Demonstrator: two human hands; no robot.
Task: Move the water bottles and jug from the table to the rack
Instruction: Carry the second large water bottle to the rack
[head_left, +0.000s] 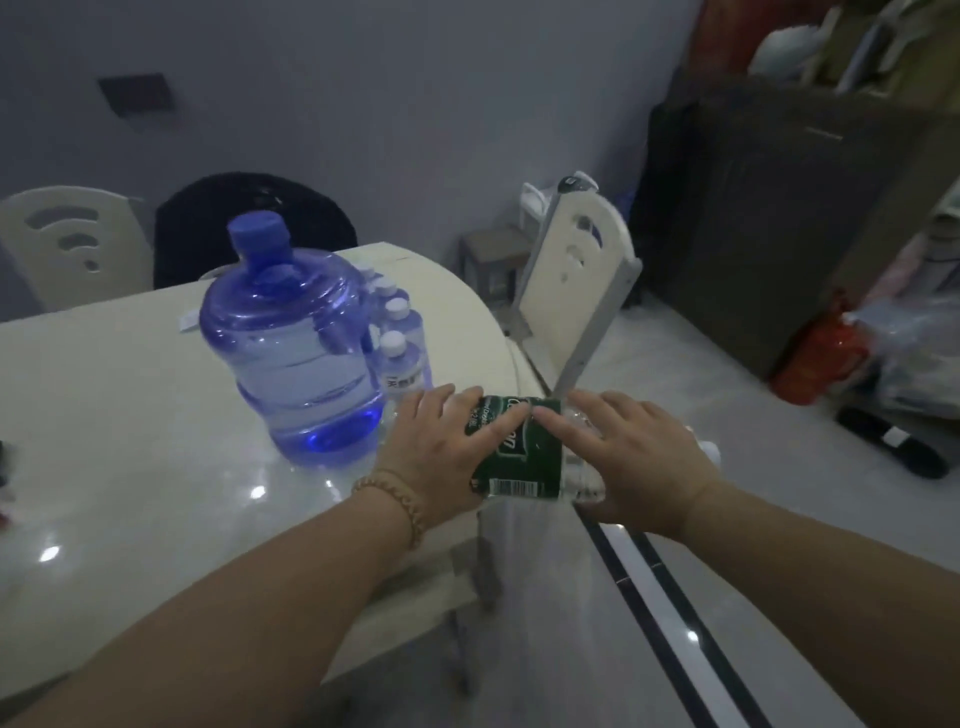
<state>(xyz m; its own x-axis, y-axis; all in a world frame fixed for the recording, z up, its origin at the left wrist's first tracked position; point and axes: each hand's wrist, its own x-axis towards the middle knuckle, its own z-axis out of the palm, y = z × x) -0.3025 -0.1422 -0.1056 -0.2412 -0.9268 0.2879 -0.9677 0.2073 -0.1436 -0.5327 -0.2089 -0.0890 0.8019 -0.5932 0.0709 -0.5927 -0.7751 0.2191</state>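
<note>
A clear bottle with a dark green label (524, 457) lies sideways between both my hands, held past the table's right edge. My left hand (441, 452), with a bead bracelet on the wrist, grips its left side. My right hand (639, 457) grips the right side near the neck. A big blue water jug (296, 353) with a blue cap stands upright on the glossy white table (130, 467). Several small white-capped water bottles (400, 353) stand close behind and to the right of the jug. No rack is recognisable in view.
A white chair (576, 291) stands at the table's right end, another white chair (67, 244) and a chair draped in black (249, 218) behind it. A dark cabinet (779, 208), a red bag (821, 353) and clutter fill the right side. Pale floor lies below.
</note>
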